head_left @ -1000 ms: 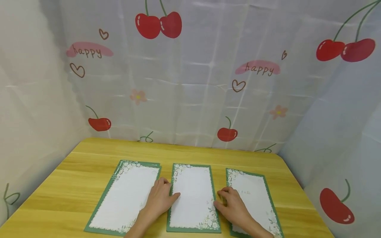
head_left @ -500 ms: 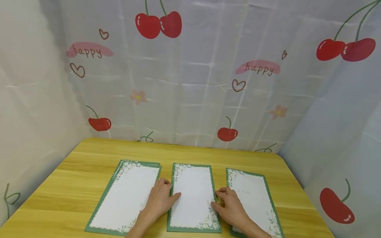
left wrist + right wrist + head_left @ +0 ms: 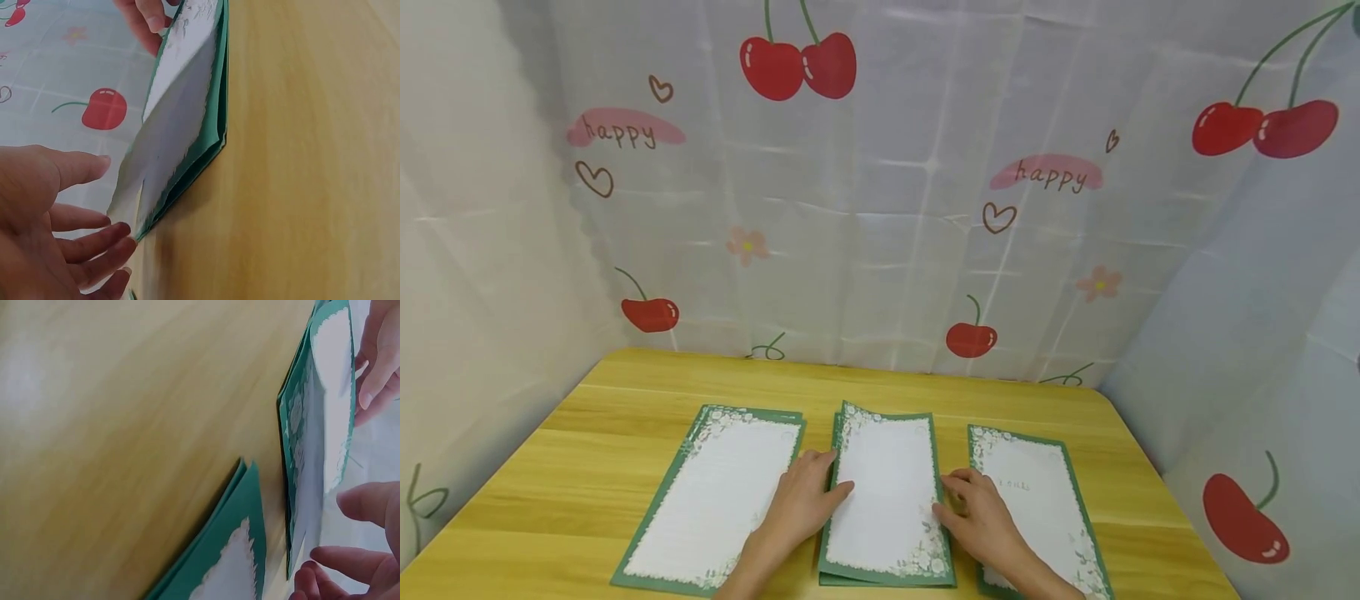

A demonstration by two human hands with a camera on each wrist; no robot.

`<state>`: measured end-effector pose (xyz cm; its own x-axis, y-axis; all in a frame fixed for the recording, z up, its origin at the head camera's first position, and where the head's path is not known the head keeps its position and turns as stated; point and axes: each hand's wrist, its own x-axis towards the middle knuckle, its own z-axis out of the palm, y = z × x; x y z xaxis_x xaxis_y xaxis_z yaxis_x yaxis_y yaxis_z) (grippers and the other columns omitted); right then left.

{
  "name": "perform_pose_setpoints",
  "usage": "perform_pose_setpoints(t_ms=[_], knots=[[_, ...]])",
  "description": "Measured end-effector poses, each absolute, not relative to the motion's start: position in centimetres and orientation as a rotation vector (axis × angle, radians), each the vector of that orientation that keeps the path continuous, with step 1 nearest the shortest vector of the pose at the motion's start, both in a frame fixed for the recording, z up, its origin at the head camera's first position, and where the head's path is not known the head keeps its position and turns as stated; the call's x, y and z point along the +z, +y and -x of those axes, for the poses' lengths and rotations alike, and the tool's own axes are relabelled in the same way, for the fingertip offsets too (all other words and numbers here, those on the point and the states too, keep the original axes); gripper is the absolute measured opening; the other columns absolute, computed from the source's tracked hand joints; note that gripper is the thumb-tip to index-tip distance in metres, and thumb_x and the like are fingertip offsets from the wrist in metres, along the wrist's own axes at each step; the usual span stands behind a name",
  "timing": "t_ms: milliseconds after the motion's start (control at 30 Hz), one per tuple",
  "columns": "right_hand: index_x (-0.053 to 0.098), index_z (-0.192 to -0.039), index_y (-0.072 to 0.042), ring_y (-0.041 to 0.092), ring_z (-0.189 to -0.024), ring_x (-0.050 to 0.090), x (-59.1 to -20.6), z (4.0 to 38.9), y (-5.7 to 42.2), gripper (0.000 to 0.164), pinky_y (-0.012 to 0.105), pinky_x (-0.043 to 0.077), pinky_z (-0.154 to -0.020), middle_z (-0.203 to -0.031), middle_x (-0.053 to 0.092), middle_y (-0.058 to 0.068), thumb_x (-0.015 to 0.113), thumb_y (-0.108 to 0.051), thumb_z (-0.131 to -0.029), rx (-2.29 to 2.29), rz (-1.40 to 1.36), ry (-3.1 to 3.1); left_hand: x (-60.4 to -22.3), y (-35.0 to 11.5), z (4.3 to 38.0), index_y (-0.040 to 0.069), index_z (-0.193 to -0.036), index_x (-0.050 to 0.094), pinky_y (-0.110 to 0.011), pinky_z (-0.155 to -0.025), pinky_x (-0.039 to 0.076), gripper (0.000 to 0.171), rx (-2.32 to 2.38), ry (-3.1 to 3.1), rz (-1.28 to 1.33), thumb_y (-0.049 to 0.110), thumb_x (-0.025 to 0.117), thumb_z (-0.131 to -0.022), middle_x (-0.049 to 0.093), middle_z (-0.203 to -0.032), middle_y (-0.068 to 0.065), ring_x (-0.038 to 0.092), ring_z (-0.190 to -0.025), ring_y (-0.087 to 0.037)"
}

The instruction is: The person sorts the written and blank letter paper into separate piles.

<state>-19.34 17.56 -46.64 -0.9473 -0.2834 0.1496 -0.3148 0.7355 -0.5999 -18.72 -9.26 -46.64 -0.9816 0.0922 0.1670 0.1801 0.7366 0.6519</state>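
Note:
Several green-bordered sheets of floral stationery (image 3: 883,492) lie stacked in the middle of the table. The topmost sheet (image 3: 169,112) bows upward, its corners raised off the green sheets below. At the stack's left edge is my left hand (image 3: 805,496), fingertips against the paper and thumb spread over the white face in the head view. My right hand (image 3: 985,517) has its fingertips at the right edge, overlapping the right-hand sheet. In the right wrist view, thumb and fingers of the right hand (image 3: 369,537) stand apart, with the index fingertip right at the paper's edge.
Similar floral stationery lies on both sides: a left pile (image 3: 707,500), slightly fanned at its top, and a right pile (image 3: 1037,500) with faint writing. The wooden table (image 3: 535,483) backs onto a cherry-print curtain (image 3: 880,208).
The top sheet of the middle stack has lifted and bowed, its upper left corner rising and lower sheets showing at the left and bottom edges. Both hands stay almost in place.

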Motion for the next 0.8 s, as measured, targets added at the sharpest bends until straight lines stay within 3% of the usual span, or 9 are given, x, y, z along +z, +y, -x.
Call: perform_pose_setpoints(t_ms=[67,300,633,800], knots=[[0.069,-0.121,0.000,0.022,-0.095,0.057,-46.6,19.4,17.6,0.039,0.036,0.051,-0.075,-0.114,0.061,0.009,0.076,-0.018,-0.088,1.077,-0.489,-2.869,-46.5,-9.3,18.7,-0.010,-0.128,0.059,-0.057,-0.084,0.048,0.053,-1.110,-2.798,0.239,0.022,0.074,-0.090,0.062,-0.113,-0.023,0.058,-0.103,-0.039],[0.065,-0.125,-0.001,0.017,-0.083,0.060,-46.7,19.2,17.7,0.039,0.028,0.050,-0.068,-0.101,0.068,0.003,0.074,-0.012,-0.089,1.324,-0.443,-2.803,-46.4,-9.7,18.6,-0.012,-0.130,0.056,-0.037,-0.069,0.050,0.045,-1.320,-2.746,0.317,0.009,0.069,-0.092,0.064,-0.101,-0.011,0.057,-0.084,-0.020],[0.065,-0.125,0.001,0.018,-0.078,0.061,-46.3,19.5,17.8,0.036,0.027,0.052,-0.062,-0.093,0.067,0.003,0.071,-0.004,-0.090,1.526,-0.383,-2.737,-46.0,-10.2,18.6,-0.014,-0.135,0.051,-0.034,-0.075,0.054,0.046,-1.569,-2.658,0.336,0.003,0.065,-0.094,0.063,-0.109,-0.013,0.061,-0.097,-0.027],[0.064,-0.127,0.001,0.019,-0.085,0.063,-45.7,19.2,17.6,0.038,0.027,0.053,-0.069,-0.097,0.068,0.005,0.072,-0.007,-0.090,1.662,-0.284,-2.712,-45.6,-11.1,18.4,-0.011,-0.135,0.052,-0.038,-0.078,0.055,0.045,-1.613,-2.618,0.307,0.002,0.064,-0.094,0.062,-0.109,-0.014,0.061,-0.098,-0.028]])
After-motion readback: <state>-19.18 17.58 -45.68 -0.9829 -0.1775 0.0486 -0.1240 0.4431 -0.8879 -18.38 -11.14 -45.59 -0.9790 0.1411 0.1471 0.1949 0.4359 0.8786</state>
